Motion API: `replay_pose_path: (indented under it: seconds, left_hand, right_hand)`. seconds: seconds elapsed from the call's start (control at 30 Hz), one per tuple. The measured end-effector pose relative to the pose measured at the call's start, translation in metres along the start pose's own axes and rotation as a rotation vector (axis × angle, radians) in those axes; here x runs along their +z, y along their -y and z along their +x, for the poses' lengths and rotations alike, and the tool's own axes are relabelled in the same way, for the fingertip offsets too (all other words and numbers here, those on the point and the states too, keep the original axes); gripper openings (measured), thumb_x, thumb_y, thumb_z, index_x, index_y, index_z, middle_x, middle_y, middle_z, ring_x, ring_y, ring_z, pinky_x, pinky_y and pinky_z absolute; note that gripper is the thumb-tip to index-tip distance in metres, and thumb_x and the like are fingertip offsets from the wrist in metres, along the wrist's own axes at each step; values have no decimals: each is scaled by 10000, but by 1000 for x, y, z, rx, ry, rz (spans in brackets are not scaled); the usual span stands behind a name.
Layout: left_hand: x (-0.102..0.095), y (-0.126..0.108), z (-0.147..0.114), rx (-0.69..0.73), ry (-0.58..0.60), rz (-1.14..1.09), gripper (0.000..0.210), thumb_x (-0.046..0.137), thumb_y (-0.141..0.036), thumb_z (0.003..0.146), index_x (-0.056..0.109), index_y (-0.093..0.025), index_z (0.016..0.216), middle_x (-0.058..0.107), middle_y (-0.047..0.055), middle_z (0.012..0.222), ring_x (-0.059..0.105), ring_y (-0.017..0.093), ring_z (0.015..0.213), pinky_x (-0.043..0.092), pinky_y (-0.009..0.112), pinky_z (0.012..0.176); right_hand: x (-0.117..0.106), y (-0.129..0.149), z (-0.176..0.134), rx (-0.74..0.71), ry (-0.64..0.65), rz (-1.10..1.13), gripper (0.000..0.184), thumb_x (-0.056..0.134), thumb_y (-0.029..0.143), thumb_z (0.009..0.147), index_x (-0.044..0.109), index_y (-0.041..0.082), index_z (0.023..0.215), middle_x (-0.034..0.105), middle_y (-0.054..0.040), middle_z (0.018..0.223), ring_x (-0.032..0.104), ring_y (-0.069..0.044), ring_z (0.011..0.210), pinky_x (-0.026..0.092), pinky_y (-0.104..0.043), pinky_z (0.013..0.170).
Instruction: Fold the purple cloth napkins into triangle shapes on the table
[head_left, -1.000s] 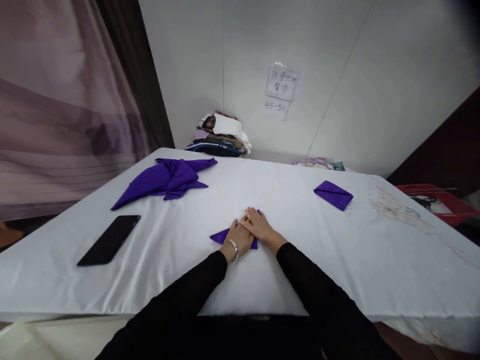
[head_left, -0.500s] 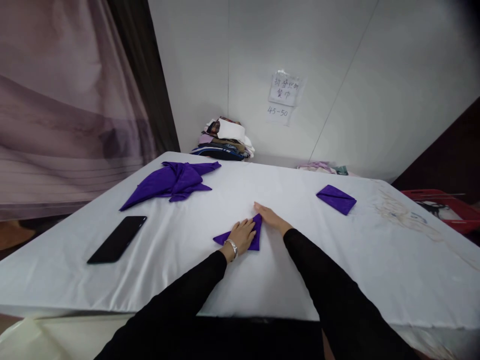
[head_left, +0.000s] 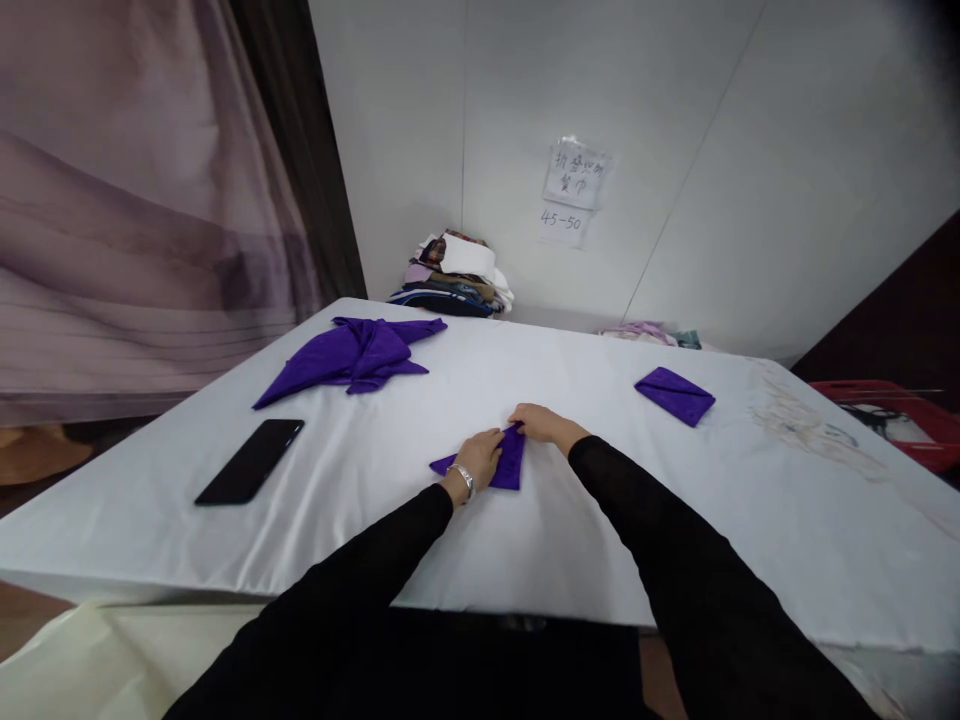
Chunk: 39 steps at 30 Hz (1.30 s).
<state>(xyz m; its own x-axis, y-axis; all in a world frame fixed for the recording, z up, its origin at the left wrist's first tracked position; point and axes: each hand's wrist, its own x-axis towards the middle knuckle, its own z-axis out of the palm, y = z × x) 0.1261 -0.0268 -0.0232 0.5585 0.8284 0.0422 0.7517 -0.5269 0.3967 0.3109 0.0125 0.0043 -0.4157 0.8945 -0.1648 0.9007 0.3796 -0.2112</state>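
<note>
A partly folded purple cloth napkin point(head_left: 510, 466) lies on the white tablecloth in front of me, its narrow point sticking out to the left. My left hand point(head_left: 478, 460), with a silver bracelet at the wrist, rests on the napkin's middle, fingers curled down and gripping the cloth. At its far top corner my right hand point(head_left: 537, 422) pinches the fabric between thumb and fingers. The fingertips of both hands are close together, and part of the napkin is hidden under the left hand.
A folded purple napkin point(head_left: 675, 396) lies to the right. Loose purple cloth point(head_left: 352, 355) lies crumpled at the far left, with a black phone point(head_left: 251, 462) nearer me. Stacked clothes point(head_left: 454, 275) stand behind the table; a red basket point(head_left: 892, 400) is beyond its right edge.
My right hand has gone from lying stretched beside the napkin to pinching its top corner. My left hand's spread fingers have drawn in and curled on the cloth. The view has shifted slightly.
</note>
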Motion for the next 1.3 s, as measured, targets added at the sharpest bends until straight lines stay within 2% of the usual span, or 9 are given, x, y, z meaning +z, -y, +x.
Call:
replay_pose_path:
  seconds: [0.23, 0.37, 0.53, 0.63, 0.73, 0.93, 1.03, 1.17, 1.3]
  left_hand:
    - [-29, 23, 0, -261, 131, 62, 323, 573, -375, 760, 627, -191, 1020, 655, 90, 1057, 602, 241, 967, 463, 327, 779]
    - [-37, 25, 2, -295, 196, 74, 267, 636, -393, 687, 649, -204, 874, 682, 57, 933, 630, 214, 851, 461, 278, 663]
    - [-68, 14, 1, -205, 88, 109, 191, 554, -315, 752, 610, -203, 896, 636, 58, 993, 583, 213, 931, 440, 300, 753]
    - [-83, 5, -4, -64, -134, 193, 189, 458, -244, 822, 568, -188, 964, 580, 92, 1067, 514, 246, 1037, 388, 373, 868]
    - [-70, 0, -14, 127, -259, 278, 209, 412, -124, 821, 558, -188, 957, 563, 106, 1069, 483, 254, 1060, 355, 411, 898]
    - [-14, 9, -43, 129, -102, 224, 131, 472, -152, 813, 553, -203, 903, 593, 70, 997, 523, 220, 976, 403, 365, 827]
    - [-12, 20, -47, 153, -132, 98, 123, 542, -309, 813, 556, -204, 876, 609, 53, 962, 542, 204, 945, 419, 344, 821]
    - [-23, 26, -35, 150, -151, 10, 244, 467, -397, 862, 588, -194, 922, 637, 53, 966, 567, 185, 936, 431, 331, 851]
    - [-19, 14, -13, 229, -72, 98, 374, 403, -376, 892, 503, -219, 1217, 466, 66, 1356, 379, 219, 1262, 294, 399, 1038]
  right_hand:
    - [-14, 9, 20, 81, 166, -104, 282, 627, 121, 673, 695, 179, 940, 673, -91, 1007, 611, -206, 863, 420, -239, 667]
    - [-18, 14, 15, 88, 168, -120, 197, 631, 112, 650, 698, 172, 825, 688, -65, 876, 609, -173, 742, 396, -221, 590]
    - [-38, 18, -19, 48, -48, -123, 195, 527, 172, 790, 634, 175, 954, 645, -67, 964, 560, -182, 877, 393, -259, 742]
    - [-42, 21, -45, 29, -387, -171, 245, 406, 153, 867, 594, 151, 1024, 603, -111, 998, 490, -224, 980, 335, -346, 877]
    - [-18, 23, -68, -27, -633, -230, 265, 383, 112, 869, 599, 147, 1018, 595, -113, 937, 469, -236, 940, 326, -381, 872]
    - [54, 22, -98, -96, -445, -180, 248, 434, 64, 829, 638, 154, 938, 602, -90, 897, 472, -208, 866, 363, -327, 765]
    - [62, 20, -104, -97, -467, -105, 269, 437, 64, 829, 634, 146, 993, 607, -87, 936, 476, -201, 879, 376, -312, 766]
    - [62, 19, -104, -98, -489, -37, 285, 439, 67, 833, 641, 153, 1016, 612, -84, 945, 490, -195, 894, 391, -311, 781]
    - [66, 18, -107, -59, -506, -13, 295, 437, 102, 854, 642, 176, 1052, 611, -92, 972, 505, -199, 907, 401, -330, 793]
